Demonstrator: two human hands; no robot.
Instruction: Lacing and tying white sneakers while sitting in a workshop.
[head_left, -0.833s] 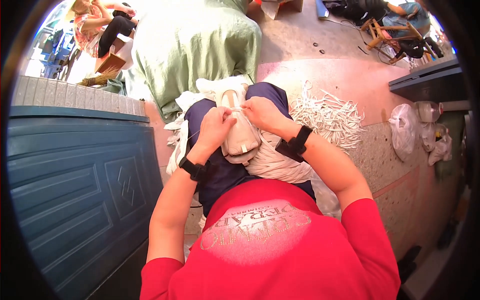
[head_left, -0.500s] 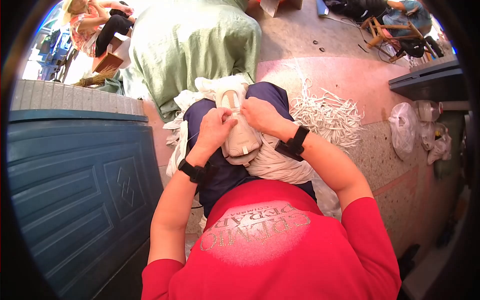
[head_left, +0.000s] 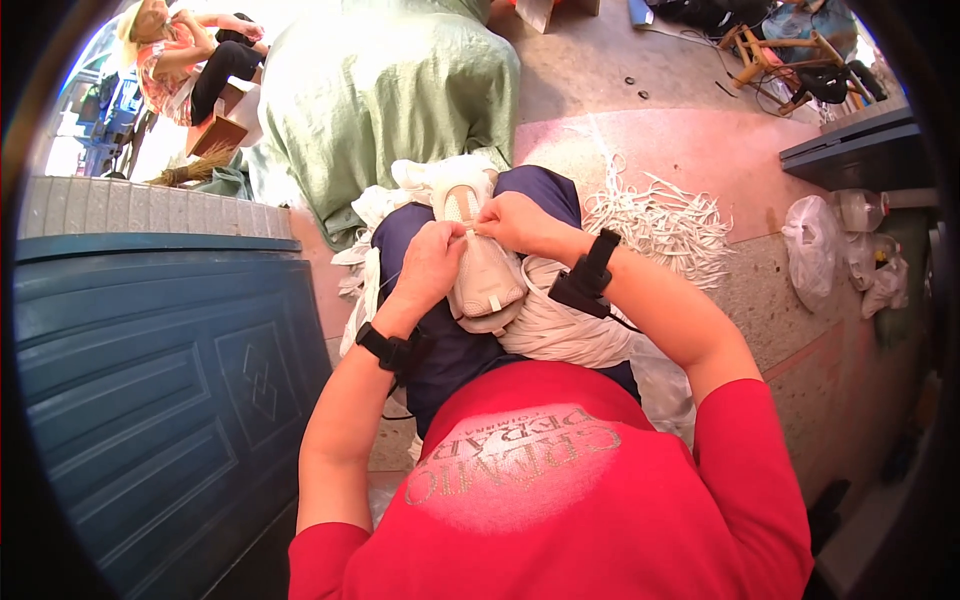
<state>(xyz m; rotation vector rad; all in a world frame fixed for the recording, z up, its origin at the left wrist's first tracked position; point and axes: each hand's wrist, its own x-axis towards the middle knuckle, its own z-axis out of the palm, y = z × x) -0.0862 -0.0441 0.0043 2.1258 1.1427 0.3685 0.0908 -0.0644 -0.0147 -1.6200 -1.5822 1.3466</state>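
Green cloth [head_left: 390, 110] hangs beyond the pale shoe [head_left: 487, 275], white laces [head_left: 665, 232] heaped rightward.

Illumination is bright daylight, strongest at upper left, where the background behind the seated person [head_left: 175, 60] clips to white. The green cover [head_left: 390, 110] carries washed-out highlights on top and soft shadows in its folds. Brightness falls off across the floor [head_left: 790, 390] toward the lower right rim. Contrast is low on the pale shoe [head_left: 488, 275]; fine detail at the hands [head_left: 428, 262] is soft. Fisheye distortion warps outer edges; a black circular border masks the corners, with blue fringing above.
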